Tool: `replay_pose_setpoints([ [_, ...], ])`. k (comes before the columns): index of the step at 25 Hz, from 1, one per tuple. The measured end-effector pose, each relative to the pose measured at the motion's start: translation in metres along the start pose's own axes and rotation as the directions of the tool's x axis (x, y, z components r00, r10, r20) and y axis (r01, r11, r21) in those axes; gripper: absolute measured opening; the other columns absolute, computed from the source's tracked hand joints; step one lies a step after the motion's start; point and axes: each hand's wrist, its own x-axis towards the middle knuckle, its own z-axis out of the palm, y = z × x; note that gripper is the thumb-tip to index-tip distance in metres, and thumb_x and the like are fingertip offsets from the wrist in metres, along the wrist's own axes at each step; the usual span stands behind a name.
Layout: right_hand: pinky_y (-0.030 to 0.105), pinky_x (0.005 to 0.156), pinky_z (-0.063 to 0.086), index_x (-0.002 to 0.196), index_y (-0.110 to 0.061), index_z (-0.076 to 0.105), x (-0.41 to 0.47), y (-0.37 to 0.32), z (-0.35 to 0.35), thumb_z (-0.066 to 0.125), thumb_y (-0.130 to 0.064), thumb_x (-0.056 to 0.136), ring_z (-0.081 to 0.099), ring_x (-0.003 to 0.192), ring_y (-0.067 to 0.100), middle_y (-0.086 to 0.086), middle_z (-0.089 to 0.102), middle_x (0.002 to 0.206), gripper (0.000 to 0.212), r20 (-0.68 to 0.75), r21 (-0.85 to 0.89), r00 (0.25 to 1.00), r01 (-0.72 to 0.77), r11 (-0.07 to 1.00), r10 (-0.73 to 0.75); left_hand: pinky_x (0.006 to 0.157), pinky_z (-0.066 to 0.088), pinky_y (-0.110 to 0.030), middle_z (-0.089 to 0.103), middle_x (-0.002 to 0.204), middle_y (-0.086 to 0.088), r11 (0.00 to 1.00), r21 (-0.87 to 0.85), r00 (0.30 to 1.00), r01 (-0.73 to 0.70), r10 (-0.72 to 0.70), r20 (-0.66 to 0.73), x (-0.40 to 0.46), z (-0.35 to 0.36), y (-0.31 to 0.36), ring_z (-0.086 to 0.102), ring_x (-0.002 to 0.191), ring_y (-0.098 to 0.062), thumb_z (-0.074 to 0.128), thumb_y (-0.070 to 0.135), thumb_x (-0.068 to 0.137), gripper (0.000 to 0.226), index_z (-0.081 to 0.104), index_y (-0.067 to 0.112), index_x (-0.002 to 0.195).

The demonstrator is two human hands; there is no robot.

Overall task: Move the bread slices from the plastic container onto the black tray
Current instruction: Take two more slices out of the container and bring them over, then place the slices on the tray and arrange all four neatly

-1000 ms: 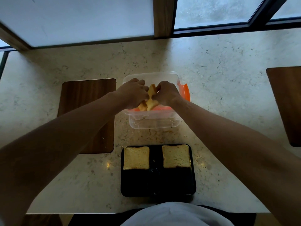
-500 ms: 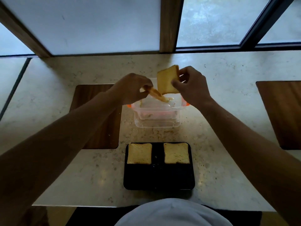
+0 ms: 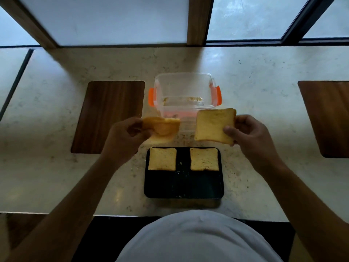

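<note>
My left hand [image 3: 124, 137] grips a bent, curled bread slice [image 3: 162, 127] in the air between the container and the tray. My right hand [image 3: 251, 135] pinches a flat bread slice [image 3: 213, 127] by its right edge, held above the tray's far right corner. The clear plastic container [image 3: 185, 78] with orange clips stands behind them and holds only crumbs. The black tray [image 3: 183, 184] lies near the counter's front edge. Two slices rest side by side in its far half, one on the left [image 3: 162, 158] and one on the right [image 3: 204, 159]; its near half is bare.
A dark wooden board [image 3: 109, 116] lies left of the container, and another wooden board [image 3: 328, 116] sits at the right edge of view. The pale stone counter [image 3: 255, 91] ends at a window wall behind. My white shirt fills the bottom.
Both hands have lifted one slice each out of the container and drawn them back toward the tray. The container now holds only crumbs.
</note>
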Motion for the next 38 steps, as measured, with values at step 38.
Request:
replay_pose_setpoints([
  [38, 0.039, 0.072, 0.058, 0.111, -0.016, 0.067, -0.046, 0.113, 0.057, 0.060, -0.029, 0.093, 0.069, 0.083, 0.022, 0.004, 0.074, 0.092, 0.023, 0.210, -0.808, 0.948, 0.030, 0.589, 0.240, 0.072, 0.051, -0.036, 0.072, 0.083, -0.008, 0.804, 0.420, 0.893, 0.420, -0.448, -0.034, -0.070, 0.070, -0.117, 0.067, 0.080, -0.024, 0.071, 0.027, 0.083, 0.021, 0.073, 0.006, 0.084],
])
